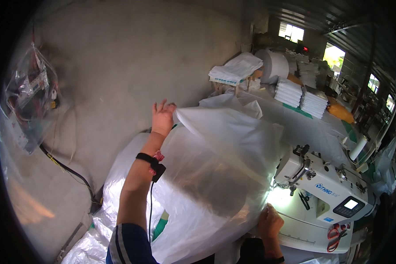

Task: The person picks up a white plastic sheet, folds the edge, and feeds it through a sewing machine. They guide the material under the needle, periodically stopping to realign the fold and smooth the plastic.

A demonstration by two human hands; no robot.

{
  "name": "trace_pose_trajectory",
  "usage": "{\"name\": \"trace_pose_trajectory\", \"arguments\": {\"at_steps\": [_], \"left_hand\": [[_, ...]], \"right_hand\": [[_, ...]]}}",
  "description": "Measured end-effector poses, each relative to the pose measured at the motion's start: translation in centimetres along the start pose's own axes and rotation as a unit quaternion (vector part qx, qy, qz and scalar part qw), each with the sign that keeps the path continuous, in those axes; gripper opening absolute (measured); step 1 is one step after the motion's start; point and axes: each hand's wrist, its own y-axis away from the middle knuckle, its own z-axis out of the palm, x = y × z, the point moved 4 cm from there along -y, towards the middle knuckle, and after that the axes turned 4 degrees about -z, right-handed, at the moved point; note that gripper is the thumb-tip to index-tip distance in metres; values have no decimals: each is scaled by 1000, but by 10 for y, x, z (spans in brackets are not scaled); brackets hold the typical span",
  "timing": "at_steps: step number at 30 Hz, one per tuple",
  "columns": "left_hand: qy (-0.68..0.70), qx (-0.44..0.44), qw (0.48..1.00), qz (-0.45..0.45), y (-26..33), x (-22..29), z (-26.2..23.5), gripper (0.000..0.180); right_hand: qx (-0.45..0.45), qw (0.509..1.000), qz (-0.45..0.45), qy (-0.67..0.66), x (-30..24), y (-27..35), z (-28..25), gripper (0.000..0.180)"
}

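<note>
Nearest, low and right of centre, the right hand (269, 222) lies on the near edge of a large clear plastic bag (211, 176), fingers curled and pressed down on the film just beside the lit needle area of the white sewing machine (325, 196); whether it pinches the film or only flattens it cannot be told. The bag billows up as a big translucent mound across the middle of the view, spilling to the near left over a heap of more plastic film (105, 220). Farther up, the left hand (163, 116) is raised with fingers spread apart, its fingertips touching the top fold of the bag rather than clamped on it; a black wrist strap (146, 157) with a dangling cable sits on that forearm. I judge the risks to lie in the loose hold: the slippery film could slide off the open left hand and collapse onto the machine, bunching under the needle, and the right fingers sit close to that needle. The hanging cable could snag in the folds. Far right, stacks of folded white sheets (301, 97) and a white roll (275, 66) stand well apart.
</note>
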Motion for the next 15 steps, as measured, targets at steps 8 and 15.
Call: {"name": "trace_pose_trajectory", "arguments": {"at_steps": [8, 15], "left_hand": [[296, 32, 953, 61, -5, 83, -284, 15], [421, -391, 817, 44, 112, 133, -358, 14]], "right_hand": [[73, 994, 21, -79, 6, 8, -7, 12], [-212, 772, 225, -555, -33, 75, -15, 48]]}}
